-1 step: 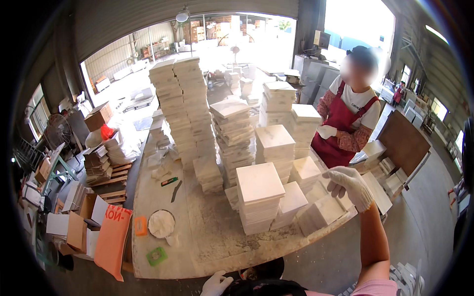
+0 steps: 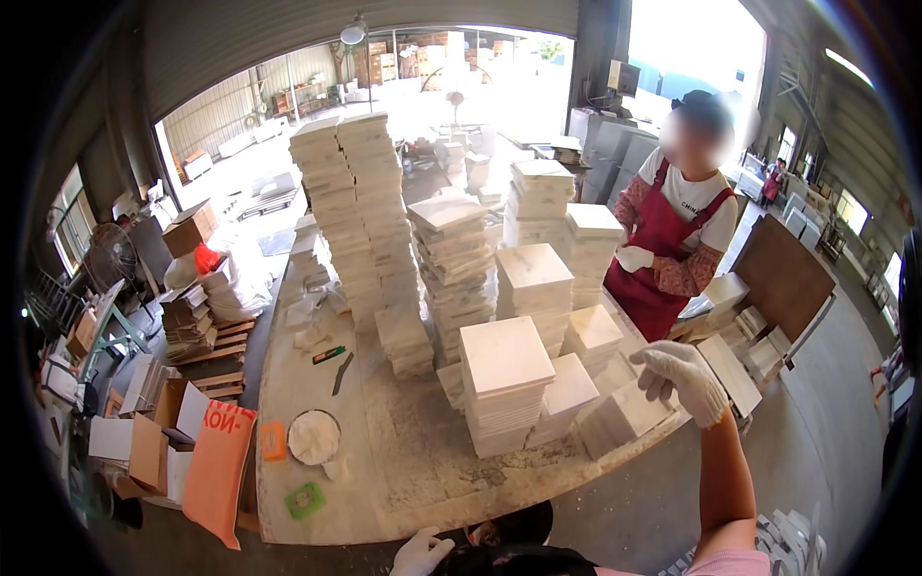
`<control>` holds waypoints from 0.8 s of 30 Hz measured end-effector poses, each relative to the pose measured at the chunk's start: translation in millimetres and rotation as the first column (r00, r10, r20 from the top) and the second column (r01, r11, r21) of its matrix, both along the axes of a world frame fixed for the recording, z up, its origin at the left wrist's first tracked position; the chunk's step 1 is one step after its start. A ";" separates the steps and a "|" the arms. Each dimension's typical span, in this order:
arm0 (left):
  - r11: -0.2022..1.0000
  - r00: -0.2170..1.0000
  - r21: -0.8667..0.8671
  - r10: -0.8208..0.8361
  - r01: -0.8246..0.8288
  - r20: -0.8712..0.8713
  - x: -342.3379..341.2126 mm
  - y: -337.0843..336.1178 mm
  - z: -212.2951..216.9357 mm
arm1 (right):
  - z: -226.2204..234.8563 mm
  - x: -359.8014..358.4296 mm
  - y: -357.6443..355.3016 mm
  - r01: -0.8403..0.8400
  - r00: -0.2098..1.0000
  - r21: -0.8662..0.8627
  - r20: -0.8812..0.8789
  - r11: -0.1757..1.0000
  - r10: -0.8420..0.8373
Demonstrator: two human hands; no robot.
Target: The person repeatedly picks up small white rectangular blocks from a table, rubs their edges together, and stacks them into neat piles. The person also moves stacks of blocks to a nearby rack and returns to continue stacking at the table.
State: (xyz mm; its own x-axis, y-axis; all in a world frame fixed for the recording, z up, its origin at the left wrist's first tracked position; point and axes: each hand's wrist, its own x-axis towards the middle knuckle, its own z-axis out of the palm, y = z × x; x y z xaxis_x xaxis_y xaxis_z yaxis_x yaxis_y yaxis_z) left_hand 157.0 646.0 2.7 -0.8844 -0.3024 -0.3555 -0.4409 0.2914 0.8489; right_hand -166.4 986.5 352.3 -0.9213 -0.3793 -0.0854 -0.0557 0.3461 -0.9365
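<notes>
Marble-topped worktable (image 2: 403,461) is carrying tile stacks; right hand (image 2: 684,379), gloved, half-open and empty, is hovering just above-right of the low stack (image 2: 624,418), lower right of frame.

no change shows between the two pictures. the right hand (image 2: 684,382), gloved and with fingers loosely spread, sits at the same spot over the low stack of white tiles (image 2: 624,415) at the table (image 2: 403,470)'s right edge. the left hand (image 2: 423,552) has not shifted from the near edge. the co-worker's gloved hand (image 2: 634,257) and every tile pile are placed alike.
</notes>
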 end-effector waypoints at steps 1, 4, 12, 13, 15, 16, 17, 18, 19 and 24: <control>0.998 0.998 -0.025 -0.061 0.060 -0.008 -5.2 -1.4 14.0 | -12.0 18.6 10.5 0.010 0.999 0.008 0.042 1.000 -0.010; 0.967 0.968 -0.054 -0.247 0.250 0.051 -31.0 -1.1 62.5 | -58.5 76.9 33.9 0.057 0.958 -0.056 0.283 0.997 -0.039; 0.728 0.732 -0.108 -0.652 0.677 0.198 -59.9 5.4 75.3 | -193.7 232.6 53.8 0.175 0.708 0.224 0.648 0.959 -0.281; 0.679 0.685 -0.116 -0.694 0.725 0.219 -61.3 6.5 77.6 | -201.6 247.9 56.3 0.162 0.703 0.199 0.664 0.966 -0.255; 0.623 0.642 -0.156 -0.744 0.766 0.184 -63.4 10.7 85.5 | -205.5 272.5 54.1 0.216 0.702 0.199 0.649 0.956 -0.293; 0.611 0.637 -0.183 -0.751 0.770 0.171 -61.1 12.3 85.5 | -207.1 281.8 52.3 0.234 0.708 0.192 0.638 0.953 -0.303; 0.599 0.631 -0.207 -0.759 0.773 0.159 -57.1 14.3 86.2 | -212.7 293.3 52.0 0.262 0.721 0.192 0.612 0.946 -0.324; 0.564 0.604 -0.233 -0.781 0.792 0.159 -57.8 19.2 93.5 | -218.1 304.4 54.1 0.302 0.737 0.191 0.575 0.934 -0.356; 0.540 0.587 -0.253 -0.790 0.803 0.175 -58.2 24.1 101.9 | -222.8 313.4 56.1 0.342 0.748 0.189 0.538 0.920 -0.389; 0.480 0.537 -0.313 -0.834 0.820 0.129 -51.7 49.6 112.9 | -239.1 352.5 74.7 0.329 0.844 0.254 0.353 0.910 -0.404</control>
